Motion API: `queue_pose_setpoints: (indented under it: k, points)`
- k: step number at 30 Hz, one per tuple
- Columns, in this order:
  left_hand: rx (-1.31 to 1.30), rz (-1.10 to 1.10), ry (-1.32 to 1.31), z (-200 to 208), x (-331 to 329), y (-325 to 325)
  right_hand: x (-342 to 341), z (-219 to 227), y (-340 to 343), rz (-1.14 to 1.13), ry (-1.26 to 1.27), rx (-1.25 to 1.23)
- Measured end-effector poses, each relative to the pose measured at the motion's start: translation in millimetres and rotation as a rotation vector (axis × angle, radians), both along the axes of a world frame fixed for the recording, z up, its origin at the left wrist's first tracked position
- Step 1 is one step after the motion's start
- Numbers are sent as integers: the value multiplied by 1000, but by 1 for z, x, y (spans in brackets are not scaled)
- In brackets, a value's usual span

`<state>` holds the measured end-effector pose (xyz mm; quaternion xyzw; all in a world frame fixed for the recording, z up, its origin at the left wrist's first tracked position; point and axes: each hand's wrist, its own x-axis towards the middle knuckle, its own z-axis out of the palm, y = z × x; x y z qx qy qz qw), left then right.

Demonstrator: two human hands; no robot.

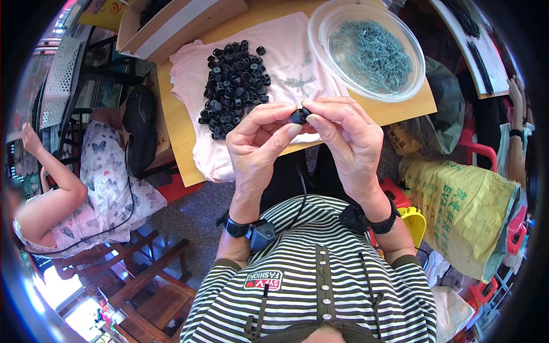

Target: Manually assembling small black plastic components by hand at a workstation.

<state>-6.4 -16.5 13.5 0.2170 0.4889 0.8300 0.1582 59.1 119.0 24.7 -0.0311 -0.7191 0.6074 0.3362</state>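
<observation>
Between the fingertips of both hands is a small round black plastic cap [299, 116], held above the near edge of the table. My left hand [257, 137] pinches it from the left with thumb and fingers. From the right, my right hand [347, 127] grips the same cap, thumb below and forefinger on top. Whether a second small part sits inside the cap is hidden by the fingers. Just beyond my left hand lies a heap of similar black caps [234, 86] on a pale pink cloth [291, 54].
A clear round tub [370, 94] full of grey metal screws stands at the table's far right. A cardboard box [177, 26] is at the far left of the wooden table [409, 108]. One person [54, 206] sits at left; another person's arm [517, 131] shows at right, near a yellow woven sack [457, 208].
</observation>
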Motion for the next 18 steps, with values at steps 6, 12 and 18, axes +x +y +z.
queue_pose_setpoints:
  k: [6,12,18]
  points:
    - [23,17,-108,7,2,2,0,1,-1,-26,39,238]
    - [22,18,-209,3,4,3,-5,-6,2,-64,73,371]
    - [111,20,-316,2,2,13,-15,-10,7,-97,81,442]
